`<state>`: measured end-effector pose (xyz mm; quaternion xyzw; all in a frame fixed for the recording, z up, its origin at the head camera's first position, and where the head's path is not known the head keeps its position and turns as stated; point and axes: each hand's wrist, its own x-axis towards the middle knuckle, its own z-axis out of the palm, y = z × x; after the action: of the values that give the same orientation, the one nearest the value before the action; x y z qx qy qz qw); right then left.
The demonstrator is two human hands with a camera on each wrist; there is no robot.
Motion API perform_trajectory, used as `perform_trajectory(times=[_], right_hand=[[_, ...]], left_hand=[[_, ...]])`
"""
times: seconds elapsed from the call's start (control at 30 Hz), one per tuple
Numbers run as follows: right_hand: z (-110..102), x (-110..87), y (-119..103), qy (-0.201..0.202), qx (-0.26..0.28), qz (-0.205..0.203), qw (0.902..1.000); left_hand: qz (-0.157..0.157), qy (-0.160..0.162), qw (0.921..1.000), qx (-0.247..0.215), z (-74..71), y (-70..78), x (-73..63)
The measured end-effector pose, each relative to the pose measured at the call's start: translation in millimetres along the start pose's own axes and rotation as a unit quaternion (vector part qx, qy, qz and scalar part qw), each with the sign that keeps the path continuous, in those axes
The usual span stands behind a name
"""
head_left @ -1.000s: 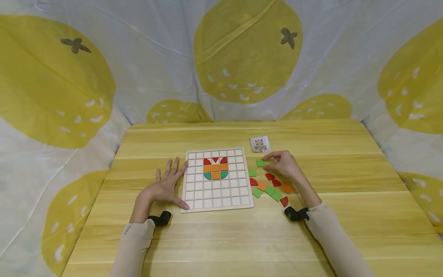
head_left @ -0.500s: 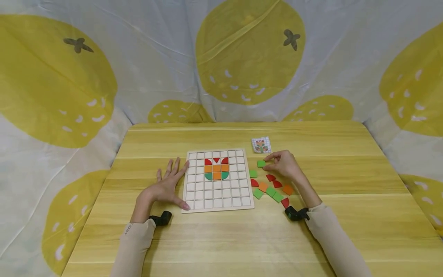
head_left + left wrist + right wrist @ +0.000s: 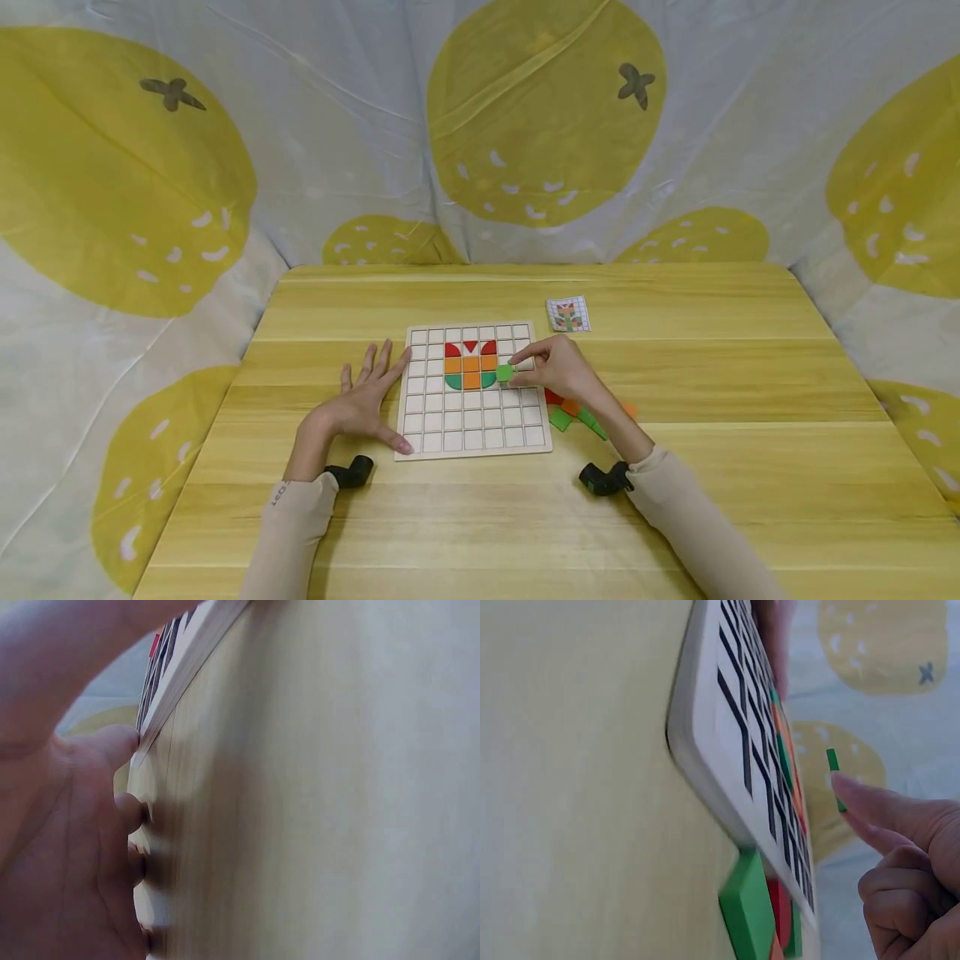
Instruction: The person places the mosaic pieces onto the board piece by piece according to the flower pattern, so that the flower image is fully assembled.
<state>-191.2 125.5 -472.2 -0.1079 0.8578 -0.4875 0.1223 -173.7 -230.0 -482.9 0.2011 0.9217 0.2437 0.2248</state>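
My right hand point(image 3: 558, 367) pinches a light green square tile point(image 3: 505, 373) between thumb and forefinger, over the right part of a wooden grid board point(image 3: 438, 444). In the right wrist view that green tile point(image 3: 832, 760) shows edge-on, raised above the board. Red, orange and dark green pieces point(image 3: 470, 364) sit in the upper middle cells as a tulip-like shape. My left hand point(image 3: 356, 404) has its fingers spread, thumb and forefinger at the board's left edge. Its fingertips rest on the table in the left wrist view, beside the board's side point(image 3: 187, 664).
Loose tiles point(image 3: 559, 419) in green, red and orange lie right of the board, partly hidden under my right forearm. A small picture card point(image 3: 568, 314) with a gridded flower design lies behind them. A patterned cloth point(image 3: 540, 108) hangs at the table's back edge.
My right hand has carried the green tile left from beside the card to over the board. My left hand stays at the board's edge.
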Motion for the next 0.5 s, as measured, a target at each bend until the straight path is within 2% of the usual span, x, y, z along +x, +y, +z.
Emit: perform_trajectory(times=[0.27, 0.5], right_hand=[[34, 3.1, -13, -0.039, -0.010, -0.005, 0.9992], [48, 2.5, -16, -0.055, -0.017, 0.005, 0.9983]], left_hand=[[0.000, 0.000, 1.0000, 0.001, -0.1, -0.2, 0.4], [-0.003, -0.004, 1.0000, 0.001, -1.0, 0.6, -1.4]])
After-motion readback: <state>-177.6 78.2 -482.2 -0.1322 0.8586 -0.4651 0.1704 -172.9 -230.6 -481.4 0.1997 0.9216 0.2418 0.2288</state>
